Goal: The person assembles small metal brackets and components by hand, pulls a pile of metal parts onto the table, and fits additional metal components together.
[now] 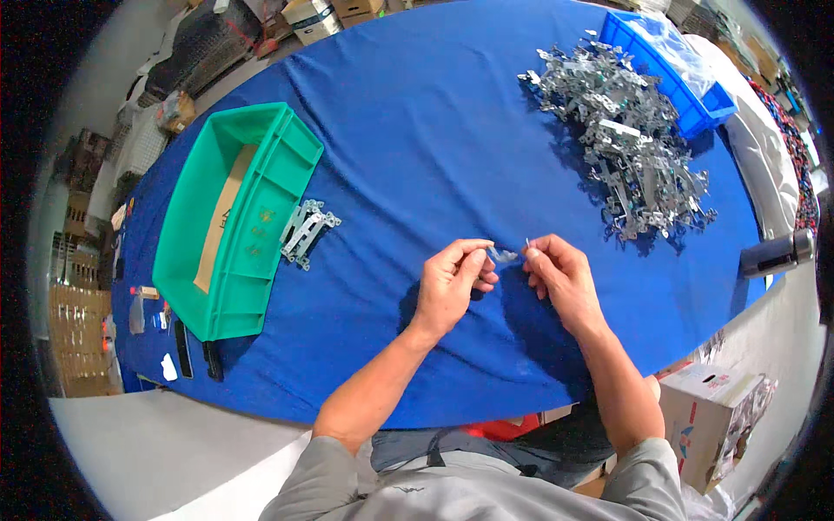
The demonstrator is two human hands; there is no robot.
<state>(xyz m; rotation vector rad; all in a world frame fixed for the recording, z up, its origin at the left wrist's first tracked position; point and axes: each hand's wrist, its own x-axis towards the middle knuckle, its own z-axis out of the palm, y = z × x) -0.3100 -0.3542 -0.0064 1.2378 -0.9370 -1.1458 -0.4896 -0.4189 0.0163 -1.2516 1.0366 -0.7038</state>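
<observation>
Over the near middle of the table, my left hand (448, 286) pinches a small silvery metal bracket (503, 256) between thumb and fingertips. My right hand (563, 276) is closed at the bracket's other end, thumb against forefinger, with a thin bit of metal showing at the fingertips. Whether that bit belongs to the same bracket I cannot tell. To the left, several similar metal brackets (306, 233) lie lined up against the green bin (276, 165). A large heap of loose metal brackets (630, 139) spreads over the far right.
Blue cloth (408, 130) covers the table. Behind the heap stands a blue bin (691, 113) with clear plastic in it. A dark cylinder (776, 253) lies at the right edge. Near the green bin is a black phone-like object (182, 349). A cardboard box (708, 417) stands below right.
</observation>
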